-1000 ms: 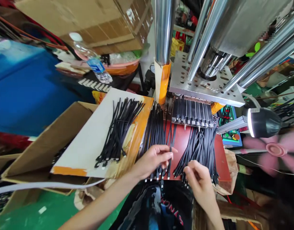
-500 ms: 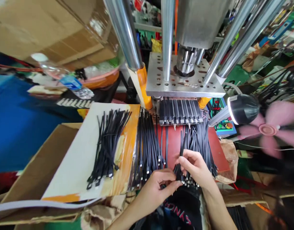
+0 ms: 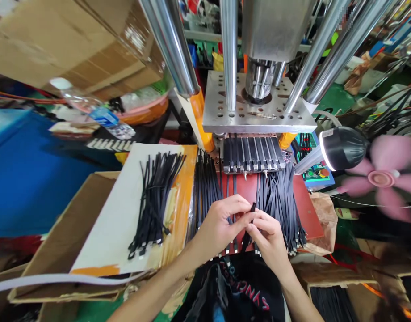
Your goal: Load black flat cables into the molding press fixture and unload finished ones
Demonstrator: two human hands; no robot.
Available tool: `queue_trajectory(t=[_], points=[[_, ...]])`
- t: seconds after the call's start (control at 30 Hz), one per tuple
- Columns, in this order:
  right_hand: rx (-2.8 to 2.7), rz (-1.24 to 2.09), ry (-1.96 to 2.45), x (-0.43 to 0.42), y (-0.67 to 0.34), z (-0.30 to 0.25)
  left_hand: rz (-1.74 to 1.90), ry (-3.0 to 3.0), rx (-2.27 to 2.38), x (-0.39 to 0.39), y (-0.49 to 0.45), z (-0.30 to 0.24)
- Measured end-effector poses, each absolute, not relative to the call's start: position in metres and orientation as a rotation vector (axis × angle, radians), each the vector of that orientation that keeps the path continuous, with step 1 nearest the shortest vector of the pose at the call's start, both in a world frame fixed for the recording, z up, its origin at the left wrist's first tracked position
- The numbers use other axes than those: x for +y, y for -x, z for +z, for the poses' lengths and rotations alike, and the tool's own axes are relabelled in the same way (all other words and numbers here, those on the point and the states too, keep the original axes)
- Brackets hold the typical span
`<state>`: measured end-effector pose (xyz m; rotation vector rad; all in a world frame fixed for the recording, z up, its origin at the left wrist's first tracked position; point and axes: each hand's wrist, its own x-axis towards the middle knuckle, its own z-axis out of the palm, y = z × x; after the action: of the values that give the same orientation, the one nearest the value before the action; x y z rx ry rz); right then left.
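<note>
Close together in front of the press, both my hands are on a flat black cable (image 3: pixel 247 240). My left hand (image 3: pixel 227 220) pinches its upper end between thumb and fingers. Just below, my right hand (image 3: pixel 268 233) is closed around the same cable; whether more than one strand is in its grip is hidden. Many flat black cables (image 3: pixel 275 197) with silver metal plugs lie to the right on the red board (image 3: pixel 308 201). Another row of cables (image 3: pixel 205 179) is partly behind my left hand. Cables also sit in the slotted fixture (image 3: pixel 254 154) under the press plate.
The steel press plate (image 3: pixel 255 118) and its posts stand ahead. A black lamp (image 3: pixel 344 150) and a pink fan (image 3: pixel 381 179) are to the right. A cable bundle (image 3: pixel 155 201) lies on a white board (image 3: pixel 105 228) at left, over a cardboard box (image 3: pixel 65 228).
My left hand has moved up and now meets the right at the cable's upper end. My right hand has shifted slightly lower. The view has shifted a little.
</note>
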<state>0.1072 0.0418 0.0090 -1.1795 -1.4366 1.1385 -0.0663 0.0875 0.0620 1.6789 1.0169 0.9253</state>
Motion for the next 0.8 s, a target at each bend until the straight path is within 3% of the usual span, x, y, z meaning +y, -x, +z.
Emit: queue_trajectory(t=[0.37,0.53,0.8], points=[[-1.524,1.197,1.157,0.031,-0.114,0.010,0.878,-1.208,0.843,0.092,0.070,0.053],[-1.518,1.105,1.186,0.036,-0.107,0.008,0.973,-1.465,0.932,0.092,0.070,0.061],[-1.518,1.853,1.190,0.039,-0.110,-0.004,1.316,-2.104,1.373,0.178,0.081,0.046]])
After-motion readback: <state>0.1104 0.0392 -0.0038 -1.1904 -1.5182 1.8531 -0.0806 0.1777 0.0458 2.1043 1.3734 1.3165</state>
